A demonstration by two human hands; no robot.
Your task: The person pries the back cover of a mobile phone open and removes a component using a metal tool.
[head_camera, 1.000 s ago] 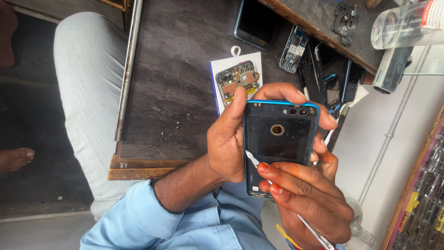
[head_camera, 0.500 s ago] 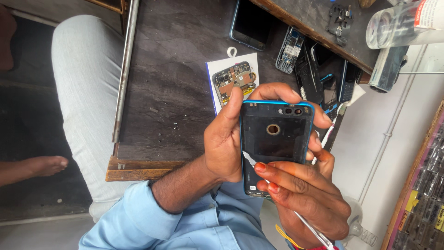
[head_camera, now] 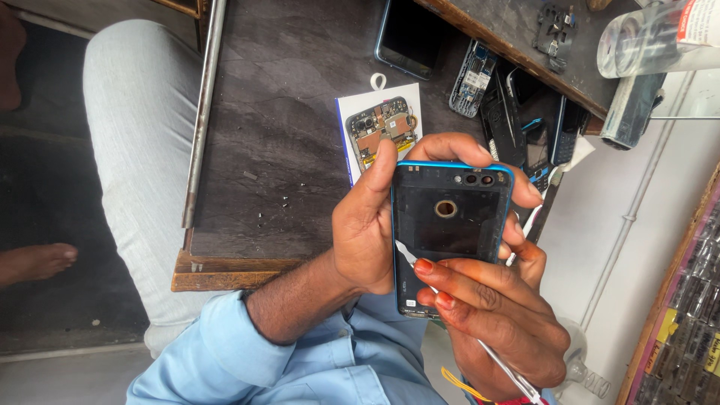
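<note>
Two hands on blue-rimmed phone (head_camera: 450,232) (dark back): left grip (head_camera: 367,232) wraps it, right grip (head_camera: 495,322) pinches tweezers (head_camera: 420,266).

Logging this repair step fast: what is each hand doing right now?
Left hand: closed around the blue-edged phone back cover.
Right hand: fingers closed on thin metal tool, tip against the cover.

You wear a light blue shirt (head_camera: 300,367) with the sleeve (head_camera: 232,345) rolled up above your forearm, and pale grey trousers (head_camera: 139,150). Your right hand's (head_camera: 499,315) fingers (head_camera: 450,300) have reddish-stained nails; coloured threads circle that wrist.
</note>
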